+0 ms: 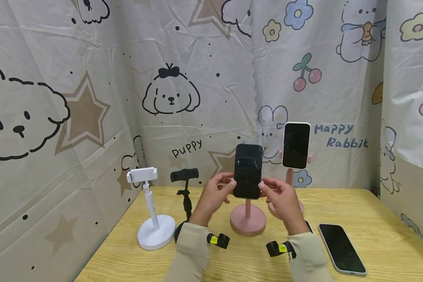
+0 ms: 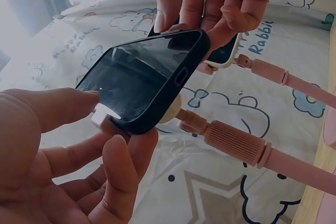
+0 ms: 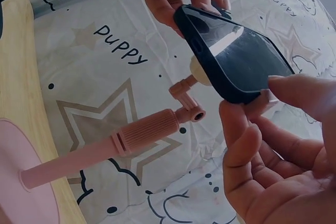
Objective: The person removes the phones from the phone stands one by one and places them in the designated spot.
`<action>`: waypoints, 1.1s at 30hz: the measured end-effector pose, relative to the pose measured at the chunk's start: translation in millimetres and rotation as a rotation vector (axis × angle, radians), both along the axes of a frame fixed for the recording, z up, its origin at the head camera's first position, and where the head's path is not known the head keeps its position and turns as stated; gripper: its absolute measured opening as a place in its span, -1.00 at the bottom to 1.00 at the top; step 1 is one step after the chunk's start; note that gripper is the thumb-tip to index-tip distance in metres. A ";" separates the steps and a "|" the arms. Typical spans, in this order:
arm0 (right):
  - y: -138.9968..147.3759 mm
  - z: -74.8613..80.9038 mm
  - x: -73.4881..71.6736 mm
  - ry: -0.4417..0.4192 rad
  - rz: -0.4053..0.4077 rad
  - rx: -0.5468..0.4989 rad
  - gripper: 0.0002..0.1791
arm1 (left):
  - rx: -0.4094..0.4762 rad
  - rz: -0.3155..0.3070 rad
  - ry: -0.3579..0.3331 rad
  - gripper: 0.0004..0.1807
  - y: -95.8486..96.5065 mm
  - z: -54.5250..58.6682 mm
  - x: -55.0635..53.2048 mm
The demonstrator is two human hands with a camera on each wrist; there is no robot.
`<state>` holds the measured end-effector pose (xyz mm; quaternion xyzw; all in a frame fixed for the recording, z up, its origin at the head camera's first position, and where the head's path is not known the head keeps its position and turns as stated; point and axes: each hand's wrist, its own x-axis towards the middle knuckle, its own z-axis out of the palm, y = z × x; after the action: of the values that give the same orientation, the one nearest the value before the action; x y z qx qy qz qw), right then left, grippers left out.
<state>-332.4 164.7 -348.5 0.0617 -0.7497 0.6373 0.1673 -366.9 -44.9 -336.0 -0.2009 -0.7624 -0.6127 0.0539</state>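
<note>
Over the wooden table (image 1: 384, 211), a black phone (image 1: 248, 171) is standing upright at the head of a pink stand (image 1: 248, 220). The person's left hand (image 1: 211, 197) is pinching its lower left edge, thumb in front, fingers curled behind; the right hand (image 1: 284, 199) is doing the same on the other side. Both are nearly closed, with the clamp (image 2: 106, 121) at their fingertips. From where I'm standing, the risk is lying in that clamp: if it is gripping crookedly when the thumbs are letting go, the phone could be slipping out. Pushing too hard could be turning the hinge (image 3: 197, 114), or tipping the stand toward the white-edged phone (image 1: 296, 145) that is resting on another pink stand (image 1: 289, 176) behind.
</note>
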 end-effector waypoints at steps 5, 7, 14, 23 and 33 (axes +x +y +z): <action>2.5 2.1 1.5 -0.008 0.024 0.032 -0.53 | -0.024 -0.012 -0.015 -0.60 -3.6 3.2 2.3; 3.7 2.9 2.3 -0.023 0.032 0.056 -0.52 | -0.037 -0.019 -0.015 -0.60 -5.5 3.8 3.7; 8.4 7.4 7.0 -0.048 0.089 0.107 -0.49 | -0.075 -0.056 -0.048 -0.59 -11.9 6.6 8.5; 14.5 13.1 13.0 -0.071 0.145 0.168 -0.47 | -0.123 -0.110 -0.051 -0.57 -16.7 11.5 14.0; 19.3 19.6 19.9 -0.101 0.225 0.201 -0.49 | -0.168 -0.183 -0.030 -0.53 -24.4 15.8 18.8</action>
<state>-312.5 183.9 -328.9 0.1296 -0.8054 0.5762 0.0498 -348.1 -69.3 -320.3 -0.2644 -0.7901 -0.5521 -0.0309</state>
